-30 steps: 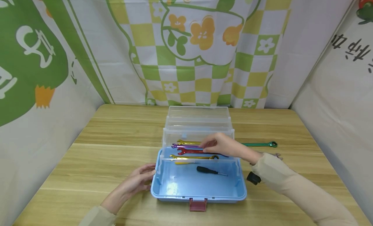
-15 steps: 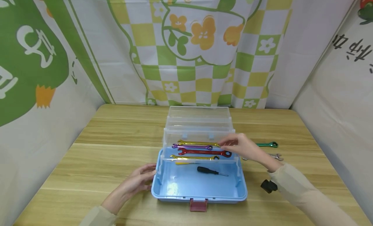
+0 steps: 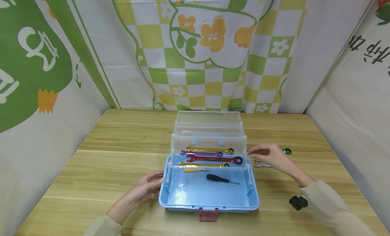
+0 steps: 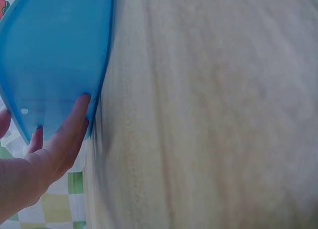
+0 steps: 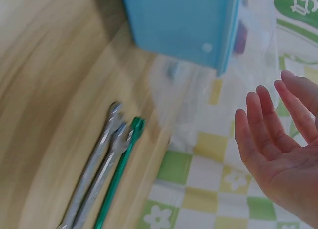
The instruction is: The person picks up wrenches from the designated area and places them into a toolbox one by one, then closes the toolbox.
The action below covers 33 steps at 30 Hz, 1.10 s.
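Note:
In the head view my left hand (image 3: 143,190) rests against the left side of the blue toolbox (image 3: 210,195), its fingers along the outer wall and thumb at the rim. My right hand (image 3: 272,158) hovers just right of the box, fingers loosely extended and holding nothing in the right wrist view. Below it lie a green wrench (image 5: 115,184) and two silver wrenches (image 5: 88,177), partly hidden by the hand in the head view. A clear tray holds a red wrench (image 3: 213,159), a purple wrench (image 3: 201,153) and two gold wrenches (image 3: 210,149).
A black screwdriver (image 3: 217,178) lies on the toolbox floor, with a yellow-handled tool (image 3: 190,170) partly under the tray. Clear upper trays (image 3: 208,127) fold out behind the box. A maroon latch (image 3: 208,215) hangs at its front. Patterned curtain (image 3: 198,77) backs the wooden table (image 3: 122,144).
My right hand has moved right from over the clear tray to beside the box, uncovering the red, purple and rear gold wrenches. The left hand has stayed at the box's left side.

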Motion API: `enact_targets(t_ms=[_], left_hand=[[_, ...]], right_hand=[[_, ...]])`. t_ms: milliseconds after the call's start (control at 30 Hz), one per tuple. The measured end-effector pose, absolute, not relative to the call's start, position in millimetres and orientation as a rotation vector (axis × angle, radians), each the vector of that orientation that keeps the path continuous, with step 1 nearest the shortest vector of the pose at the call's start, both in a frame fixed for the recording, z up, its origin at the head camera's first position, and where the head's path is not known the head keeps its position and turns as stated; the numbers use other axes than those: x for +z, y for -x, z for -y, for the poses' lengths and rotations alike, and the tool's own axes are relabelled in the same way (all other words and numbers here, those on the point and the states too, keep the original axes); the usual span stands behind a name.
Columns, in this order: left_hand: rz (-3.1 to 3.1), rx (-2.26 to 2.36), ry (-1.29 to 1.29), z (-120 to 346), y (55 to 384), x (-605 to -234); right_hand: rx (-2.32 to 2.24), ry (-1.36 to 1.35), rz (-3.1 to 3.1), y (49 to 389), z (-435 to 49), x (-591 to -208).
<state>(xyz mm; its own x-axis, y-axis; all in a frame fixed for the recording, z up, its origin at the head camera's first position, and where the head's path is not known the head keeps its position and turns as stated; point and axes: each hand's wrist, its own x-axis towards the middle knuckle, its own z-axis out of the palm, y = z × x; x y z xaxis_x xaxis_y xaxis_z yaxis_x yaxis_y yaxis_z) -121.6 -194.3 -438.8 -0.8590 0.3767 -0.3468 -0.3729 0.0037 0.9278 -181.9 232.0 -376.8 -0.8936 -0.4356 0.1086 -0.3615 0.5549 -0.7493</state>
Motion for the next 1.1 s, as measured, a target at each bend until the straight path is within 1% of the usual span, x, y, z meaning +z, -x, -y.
enact_targets(t_ms=[200, 600, 1100], left_hand=[[-1.77, 1.907, -0.009, 193.8, 121.4, -438.6], [-1.76, 1.906, -0.009, 193.5, 121.3, -437.2], [-1.754, 1.911, -0.019, 193.8, 121.5, -438.3]], right_hand=[[-1.263, 0.693, -2.718, 182.5, -248.1, -388.3], [-1.114, 0.639, -2.759, 182.6, -274.8, -410.2], [-0.986, 0.646, -2.801, 187.6, -288.2, -427.2]])
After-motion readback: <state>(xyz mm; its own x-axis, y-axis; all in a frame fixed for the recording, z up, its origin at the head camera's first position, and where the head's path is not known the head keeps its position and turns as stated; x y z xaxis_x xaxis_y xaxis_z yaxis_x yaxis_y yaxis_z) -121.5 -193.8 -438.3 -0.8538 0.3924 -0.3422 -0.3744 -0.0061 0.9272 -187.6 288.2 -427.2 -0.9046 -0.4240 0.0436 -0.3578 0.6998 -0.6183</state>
